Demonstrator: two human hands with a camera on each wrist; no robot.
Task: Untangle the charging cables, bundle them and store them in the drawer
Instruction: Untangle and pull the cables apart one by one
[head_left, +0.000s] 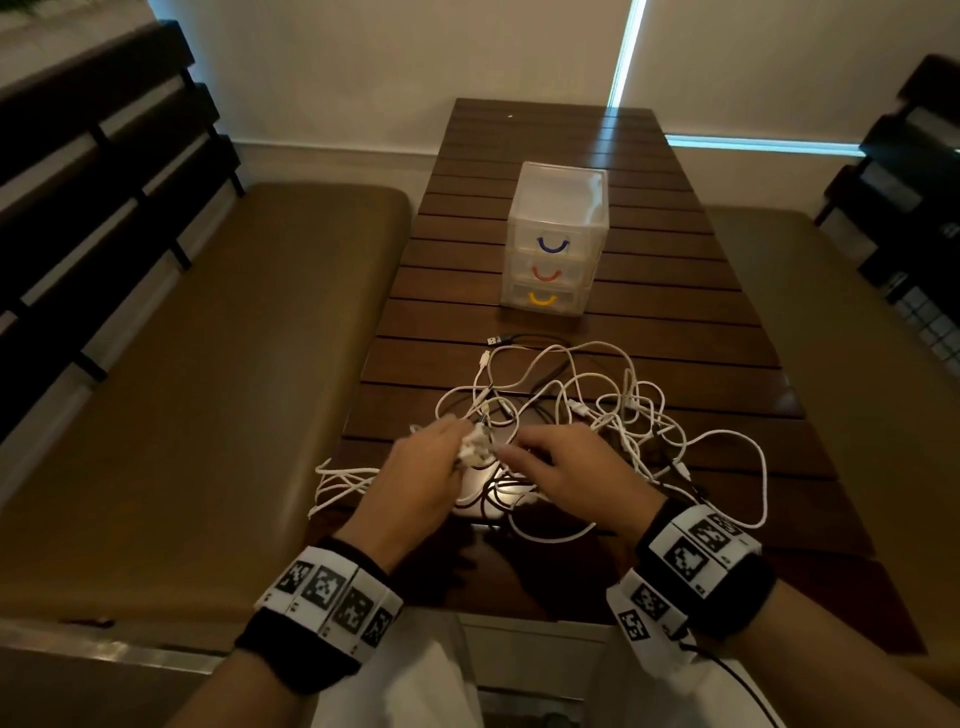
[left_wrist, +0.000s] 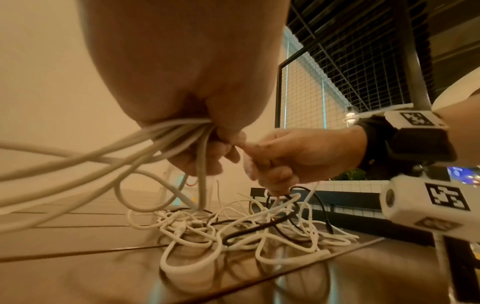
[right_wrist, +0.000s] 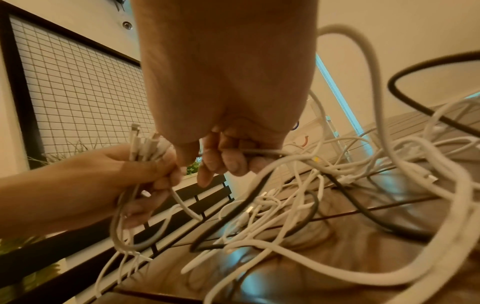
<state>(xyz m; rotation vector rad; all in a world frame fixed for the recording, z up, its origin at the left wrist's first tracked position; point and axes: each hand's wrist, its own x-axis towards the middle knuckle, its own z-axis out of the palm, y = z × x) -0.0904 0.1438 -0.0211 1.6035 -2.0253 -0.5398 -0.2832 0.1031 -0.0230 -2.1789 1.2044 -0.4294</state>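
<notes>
A tangle of white and black charging cables (head_left: 613, 415) lies on the near half of the dark slatted table (head_left: 675, 322). My left hand (head_left: 457, 449) grips a bunch of white cable ends (head_left: 474, 446), plugs pointing up (right_wrist: 140, 142); the strands trail off its palm (left_wrist: 166, 135). My right hand (head_left: 519, 452) is just right of it, fingers curled round a cable (right_wrist: 262, 152) that runs into the tangle. In the left wrist view the right hand (left_wrist: 280, 160) almost touches the left fingers (left_wrist: 207, 156). The clear three-drawer box (head_left: 556, 239) stands behind, all drawers shut.
Some white loops (head_left: 343, 483) hang over the table's left edge. A black cable's USB plug (head_left: 494, 340) lies between the tangle and the drawer box. Padded benches (head_left: 208, 364) flank the table. A wire-grid panel (right_wrist: 78, 86) stands to the side.
</notes>
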